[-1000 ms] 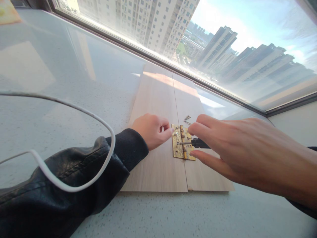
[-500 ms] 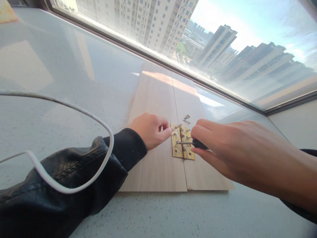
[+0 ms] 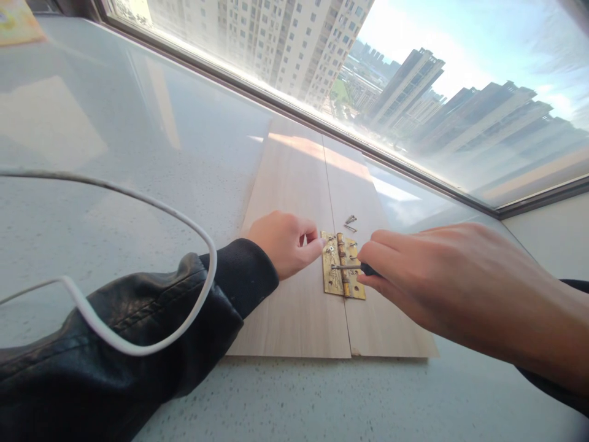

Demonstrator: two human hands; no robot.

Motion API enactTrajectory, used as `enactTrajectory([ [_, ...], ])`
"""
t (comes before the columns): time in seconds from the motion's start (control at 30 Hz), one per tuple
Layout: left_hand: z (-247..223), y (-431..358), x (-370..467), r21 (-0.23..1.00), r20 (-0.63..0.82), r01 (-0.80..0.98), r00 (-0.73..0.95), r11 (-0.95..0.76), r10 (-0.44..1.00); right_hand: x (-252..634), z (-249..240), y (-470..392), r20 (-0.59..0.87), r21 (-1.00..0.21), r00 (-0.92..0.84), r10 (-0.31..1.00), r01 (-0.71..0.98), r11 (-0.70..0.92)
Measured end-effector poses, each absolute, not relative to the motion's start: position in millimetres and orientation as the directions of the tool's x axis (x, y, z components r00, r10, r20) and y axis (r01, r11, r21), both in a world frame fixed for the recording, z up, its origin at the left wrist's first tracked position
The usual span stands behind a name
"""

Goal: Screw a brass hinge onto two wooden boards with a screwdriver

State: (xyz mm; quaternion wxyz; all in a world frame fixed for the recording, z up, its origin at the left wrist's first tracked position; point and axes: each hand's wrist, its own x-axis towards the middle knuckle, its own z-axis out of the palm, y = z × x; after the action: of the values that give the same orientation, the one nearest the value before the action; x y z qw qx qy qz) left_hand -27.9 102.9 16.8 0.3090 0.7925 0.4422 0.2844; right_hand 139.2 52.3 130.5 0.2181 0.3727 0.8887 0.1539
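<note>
A brass-coloured hinge (image 3: 335,282) lies unfolded over the seam between two pale wooden boards (image 3: 294,325). Several screws stand in its holes. My right hand (image 3: 427,264) is closed round the dark handle of a screwdriver (image 3: 350,267), whose shaft reaches left across the hinge barrel. Its tip meets a screw in the left leaf. At the upper left edge of the hinge, my left hand (image 3: 288,245) has thumb and forefinger pinched together. What lies between those fingertips, if anything, is hidden. Just above the hinge, a few loose screws (image 3: 351,221) rest on the right board.
The boards lie on a speckled white countertop (image 3: 207,405) beside a window with a dark frame (image 3: 432,187). A white cable (image 3: 202,233) loops in front of my left sleeve. Part of a yellowish item (image 3: 18,24) shows in the far left corner.
The whole view has shifted slightly, so everything appears a little further right. Both hands, the screwdriver and the hinge keep nearly the same places relative to each other.
</note>
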Motion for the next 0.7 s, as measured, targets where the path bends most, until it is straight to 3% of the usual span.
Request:
enactTrajectory([
  [0.17,16.7,102.8,-28.6,0.742,0.171,0.526,0.449,-0.414,0.877,136.4,124.6,51.5,-0.165,0.464,-0.635,0.755,0.626,0.627],
  [0.33,15.6,103.5,-27.6,0.740,0.181,0.525,0.447,-0.421,0.876,138.1,128.1,53.0,-0.270,0.401,-0.589,0.762,0.650,0.645],
  [0.47,15.6,102.9,-27.7,0.736,0.174,0.533,0.448,-0.418,0.877,140.3,130.9,52.2,-0.264,0.430,-0.596,0.758,0.631,0.646],
  [0.7,17.0,103.2,-28.1,0.740,0.156,0.532,0.459,-0.411,0.875,142.5,124.3,56.0,-0.144,0.487,-0.477,0.867,0.729,0.481],
])
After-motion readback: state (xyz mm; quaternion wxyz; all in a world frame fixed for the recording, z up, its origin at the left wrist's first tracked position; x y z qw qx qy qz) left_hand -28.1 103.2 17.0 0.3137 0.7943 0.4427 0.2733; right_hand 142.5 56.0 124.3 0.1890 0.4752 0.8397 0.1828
